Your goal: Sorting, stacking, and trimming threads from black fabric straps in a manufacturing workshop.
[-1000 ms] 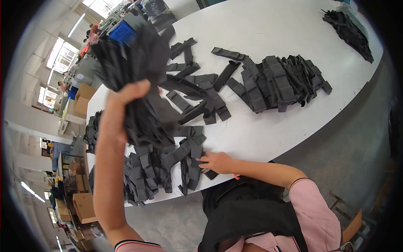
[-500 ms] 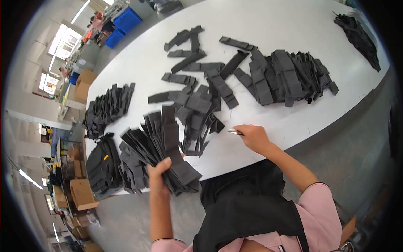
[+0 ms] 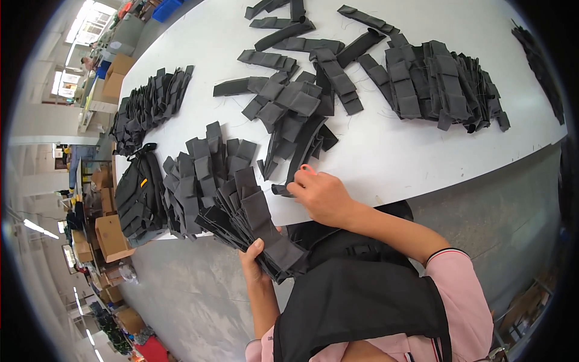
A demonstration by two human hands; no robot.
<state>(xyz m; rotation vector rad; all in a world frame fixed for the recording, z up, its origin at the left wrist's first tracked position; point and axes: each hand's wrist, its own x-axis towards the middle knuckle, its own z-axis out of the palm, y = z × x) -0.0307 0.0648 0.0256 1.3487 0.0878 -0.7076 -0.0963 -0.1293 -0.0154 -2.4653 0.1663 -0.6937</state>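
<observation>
right hand (image 3: 322, 196) nearest loose dark fabric strip (image 3: 301, 151), fingers curled closed around small pink-handled tool, probably snips; strip's long axis runs up-away. left hand (image 3: 253, 256) grips fanned bundle (image 3: 250, 220).

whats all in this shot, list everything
white table: one, white, across the upper frame
fanned bundle of fabric pieces: one, dark grey, at the near table edge
loose fabric pieces: many, dark grey, scattered mid table
overlapping row of pieces: one, dark grey, upper right
stacked piles: several, dark grey, along the table's left end
cardboard boxes: several, brown, on the floor at left
blue bin: one, top edge
left hand: grips the fanned bundle from below
right hand: rests on a piece at the table edge, with something small and red at the fingertips
</observation>
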